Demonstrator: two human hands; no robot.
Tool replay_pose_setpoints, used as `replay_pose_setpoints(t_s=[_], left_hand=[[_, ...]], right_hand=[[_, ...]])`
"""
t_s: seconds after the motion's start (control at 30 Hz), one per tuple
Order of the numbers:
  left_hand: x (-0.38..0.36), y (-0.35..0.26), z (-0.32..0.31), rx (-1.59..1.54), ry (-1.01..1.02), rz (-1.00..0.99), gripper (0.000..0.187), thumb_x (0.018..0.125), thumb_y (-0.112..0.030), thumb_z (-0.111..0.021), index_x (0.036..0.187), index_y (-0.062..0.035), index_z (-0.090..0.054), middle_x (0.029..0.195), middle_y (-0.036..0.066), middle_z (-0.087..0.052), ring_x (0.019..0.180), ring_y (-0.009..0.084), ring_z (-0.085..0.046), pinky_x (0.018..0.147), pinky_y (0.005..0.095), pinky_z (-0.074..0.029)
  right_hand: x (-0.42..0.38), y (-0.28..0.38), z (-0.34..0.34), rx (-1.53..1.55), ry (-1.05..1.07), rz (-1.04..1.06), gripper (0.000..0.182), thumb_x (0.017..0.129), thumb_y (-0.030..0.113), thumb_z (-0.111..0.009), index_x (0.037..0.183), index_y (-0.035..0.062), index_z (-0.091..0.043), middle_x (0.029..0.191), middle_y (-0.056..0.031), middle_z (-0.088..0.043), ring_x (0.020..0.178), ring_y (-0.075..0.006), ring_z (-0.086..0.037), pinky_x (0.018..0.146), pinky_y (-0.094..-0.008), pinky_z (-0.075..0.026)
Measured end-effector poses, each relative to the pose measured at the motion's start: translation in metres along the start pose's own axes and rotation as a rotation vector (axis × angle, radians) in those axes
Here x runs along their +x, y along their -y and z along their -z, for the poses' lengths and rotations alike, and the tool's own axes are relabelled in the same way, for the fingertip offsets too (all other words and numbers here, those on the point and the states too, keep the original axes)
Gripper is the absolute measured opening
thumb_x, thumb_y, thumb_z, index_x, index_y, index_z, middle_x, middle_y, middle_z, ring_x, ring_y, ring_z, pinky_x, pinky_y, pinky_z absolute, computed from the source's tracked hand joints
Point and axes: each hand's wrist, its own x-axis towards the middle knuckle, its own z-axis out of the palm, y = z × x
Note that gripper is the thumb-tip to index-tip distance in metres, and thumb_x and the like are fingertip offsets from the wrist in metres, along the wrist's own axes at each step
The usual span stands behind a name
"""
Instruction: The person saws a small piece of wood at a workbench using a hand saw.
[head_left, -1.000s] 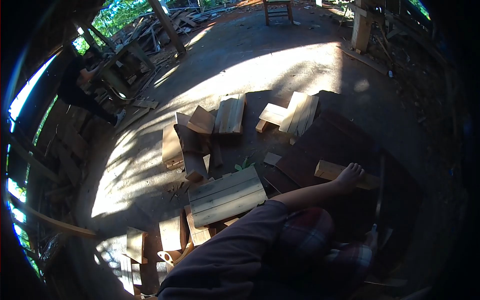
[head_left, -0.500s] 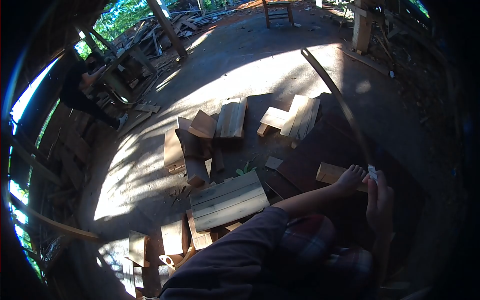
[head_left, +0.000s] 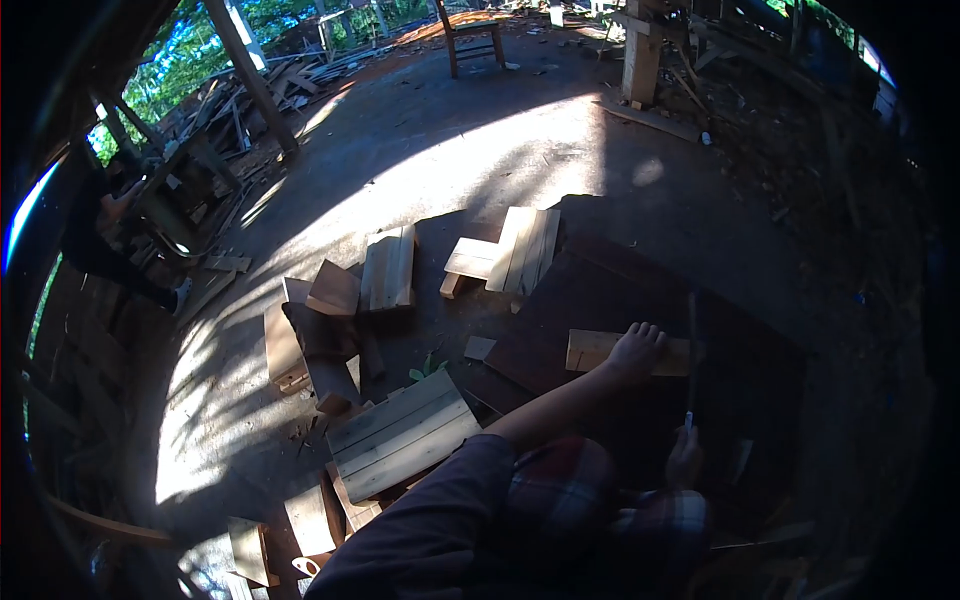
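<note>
My left hand (head_left: 640,350) is closed over the top of a pale wooden block (head_left: 592,351), holding it on a dark board (head_left: 540,340) on the ground. In my right hand (head_left: 685,460) is the pale handle of a long, narrow blade (head_left: 692,350). Pointing away from me, the blade crosses the block's right end in this view. My knees in plaid cloth (head_left: 565,475) are bent close below both hands.
A slatted wooden panel (head_left: 405,435) lies left of my arm. Beyond it are stacked boards (head_left: 388,268) and another slatted piece (head_left: 525,250). At the far left a person (head_left: 105,235) bends at a wooden bench (head_left: 180,205). A chair (head_left: 475,45) stands at the back.
My right hand has come down toward me, and the blade has swung from raised to low by the block's right end. My left hand still holds the block. The view has turned right.
</note>
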Motion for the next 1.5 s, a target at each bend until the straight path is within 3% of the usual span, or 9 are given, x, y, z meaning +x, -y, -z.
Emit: replay_pose_setpoints(t_s=[0.2,0.33,0.57,0.73,0.8,0.97,1.17,1.3,1.5], left_hand=[[0.012,0.010,0.002,-0.047,0.075,-0.005,0.033,0.079,-0.019,-0.056,0.105,0.0003,-0.051,0.100,0.013,-0.054,0.097,0.0277,-0.052,0.086,0.0375,-0.041],[0.018,0.017,0.000,-0.103,0.083,-0.016,0.033,0.076,-0.017,-0.060,0.103,-0.0005,-0.051,0.099,0.013,-0.057,0.098,0.0278,-0.057,0.085,0.0377,-0.042],[0.023,0.021,-0.001,-0.138,0.147,0.034,0.036,0.078,-0.016,-0.059,0.109,0.0001,-0.050,0.103,0.015,-0.060,0.103,0.0288,-0.060,0.090,0.0397,-0.045],[0.021,0.017,-0.005,-0.165,0.103,0.013,0.028,0.080,-0.016,-0.057,0.102,-0.0016,-0.050,0.102,0.016,-0.059,0.099,0.0315,-0.059,0.085,0.0429,-0.044],[0.019,0.013,0.003,-0.179,0.137,0.006,0.033,0.081,-0.016,-0.059,0.107,-0.0003,-0.046,0.105,0.018,-0.058,0.101,0.0354,-0.057,0.087,0.0445,-0.043],[0.016,0.009,0.000,-0.134,0.109,-0.021,0.037,0.083,-0.022,-0.061,0.109,0.0004,-0.048,0.102,0.016,-0.057,0.100,0.0322,-0.057,0.088,0.0424,-0.043],[0.017,0.006,0.005,-0.089,0.131,0.001,0.038,0.085,-0.025,-0.061,0.109,0.0004,-0.048,0.103,0.017,-0.057,0.100,0.0331,-0.057,0.087,0.0430,-0.043],[0.036,0.014,0.013,-0.163,0.295,0.107,0.037,0.085,-0.020,-0.060,0.111,0.0029,-0.048,0.107,0.023,-0.058,0.104,0.0391,-0.056,0.090,0.0466,-0.042],[0.031,0.017,0.008,-0.138,0.217,0.039,0.039,0.084,-0.021,-0.061,0.112,0.0021,-0.047,0.106,0.021,-0.057,0.103,0.0370,-0.055,0.089,0.0448,-0.042]], right_hand=[[0.006,0.003,-0.020,-0.154,0.052,-0.077,0.029,0.099,0.029,-0.039,0.102,0.0054,-0.056,0.076,-0.0230,-0.063,0.076,-0.0446,-0.061,0.060,-0.0538,-0.042],[0.007,0.019,-0.019,-0.113,0.104,-0.091,0.022,0.099,0.024,-0.037,0.103,0.0058,-0.049,0.077,-0.0265,-0.063,0.074,-0.0482,-0.060,0.062,-0.0579,-0.043],[0.008,0.010,-0.037,-0.111,0.030,0.026,0.019,0.098,0.021,-0.039,0.102,0.0048,-0.047,0.080,-0.0267,-0.063,0.076,-0.0479,-0.060,0.063,-0.0571,-0.045],[0.004,0.016,-0.027,-0.068,0.014,-0.095,0.020,0.097,0.022,-0.041,0.101,0.0052,-0.051,0.079,-0.0233,-0.064,0.075,-0.0470,-0.060,0.063,-0.0576,-0.045],[0.007,0.020,-0.023,-0.046,-0.012,-0.055,0.019,0.097,0.022,-0.042,0.100,0.0050,-0.048,0.071,-0.0242,-0.063,0.069,-0.0464,-0.061,0.060,-0.0580,-0.044],[0.021,0.020,-0.034,-0.030,-0.038,-0.049,0.018,0.097,0.020,-0.043,0.096,0.0025,-0.047,0.069,-0.0245,-0.062,0.069,-0.0453,-0.062,0.059,-0.0567,-0.047],[0.022,0.027,-0.028,-0.068,0.002,-0.076,0.019,0.097,0.020,-0.043,0.096,0.0013,-0.045,0.068,-0.0250,-0.062,0.068,-0.0460,-0.063,0.060,-0.0562,-0.048],[0.008,0.024,-0.029,-0.109,0.036,-0.112,0.017,0.097,0.020,-0.041,0.098,0.0029,-0.044,0.068,-0.0246,-0.063,0.070,-0.0457,-0.063,0.062,-0.0562,-0.049],[-0.009,0.034,-0.006,-0.167,0.121,-0.171,0.016,0.096,0.020,-0.041,0.100,0.0043,-0.045,0.073,-0.0243,-0.064,0.072,-0.0461,-0.063,0.067,-0.0557,-0.049]])
